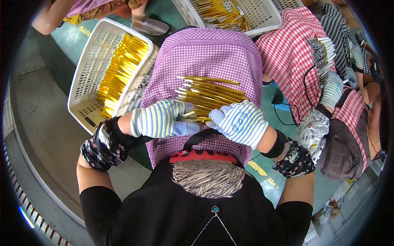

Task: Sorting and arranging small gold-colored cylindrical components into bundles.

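Both my hands wear blue-and-white striped gloves and meet over a purple checked cloth on my lap. My left hand is closed, with a small shiny gold-and-clear piece between thumb and fingers; its exact kind is unclear. The right hand is curled round the end of a gold stick that reaches toward the left hand. Just beyond my hands lies a loose row of thin gold foil-wrapped sticks, their white tips pointing left. My gloves hide the nearest ones in part.
At my left, a white plastic basket holds many gold sticks. Another white basket with similar sticks stands ahead. To the right, a co-worker's gloved hand is near grey white-tipped sticks on a red checked cloth. A shoe is at top.
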Action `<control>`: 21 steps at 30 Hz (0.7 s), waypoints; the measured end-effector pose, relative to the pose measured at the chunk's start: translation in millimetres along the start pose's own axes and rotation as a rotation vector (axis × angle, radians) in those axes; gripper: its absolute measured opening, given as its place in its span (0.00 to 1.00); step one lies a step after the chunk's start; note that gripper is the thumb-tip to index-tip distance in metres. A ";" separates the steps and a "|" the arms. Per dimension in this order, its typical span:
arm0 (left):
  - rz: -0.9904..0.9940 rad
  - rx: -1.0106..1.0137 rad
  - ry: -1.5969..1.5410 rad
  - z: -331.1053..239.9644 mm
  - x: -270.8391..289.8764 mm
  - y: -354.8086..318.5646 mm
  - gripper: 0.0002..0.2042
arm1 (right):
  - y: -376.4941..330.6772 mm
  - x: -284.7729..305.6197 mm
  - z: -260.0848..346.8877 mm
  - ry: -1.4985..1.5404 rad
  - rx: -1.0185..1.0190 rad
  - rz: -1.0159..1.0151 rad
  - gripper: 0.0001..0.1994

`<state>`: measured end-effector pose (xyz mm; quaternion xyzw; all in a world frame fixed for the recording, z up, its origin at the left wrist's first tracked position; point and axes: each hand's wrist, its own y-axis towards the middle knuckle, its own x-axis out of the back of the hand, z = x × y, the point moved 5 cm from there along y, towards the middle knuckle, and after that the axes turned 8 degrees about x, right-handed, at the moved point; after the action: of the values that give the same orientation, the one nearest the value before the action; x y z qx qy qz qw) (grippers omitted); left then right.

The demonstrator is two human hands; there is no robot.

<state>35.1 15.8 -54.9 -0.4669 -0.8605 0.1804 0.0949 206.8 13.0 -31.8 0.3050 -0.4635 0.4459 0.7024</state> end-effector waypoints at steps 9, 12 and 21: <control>-0.298 -0.087 0.836 -17.8 8.9 -11.2 0.13 | -2.9 -15.5 -12.0 0.348 -0.195 0.045 0.16; -0.224 0.090 0.453 -11.0 16.1 -13.6 0.16 | 1.9 -16.7 -6.8 0.198 -0.137 0.023 0.14; -0.534 -0.007 0.977 3.6 34.4 -28.3 0.12 | -0.6 -17.4 -19.4 0.016 -0.259 0.045 0.14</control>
<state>-6.7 29.7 -47.1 -0.2624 -0.8056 -0.0901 0.5235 211.7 23.1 -55.3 0.1977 -0.5185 0.4004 0.7292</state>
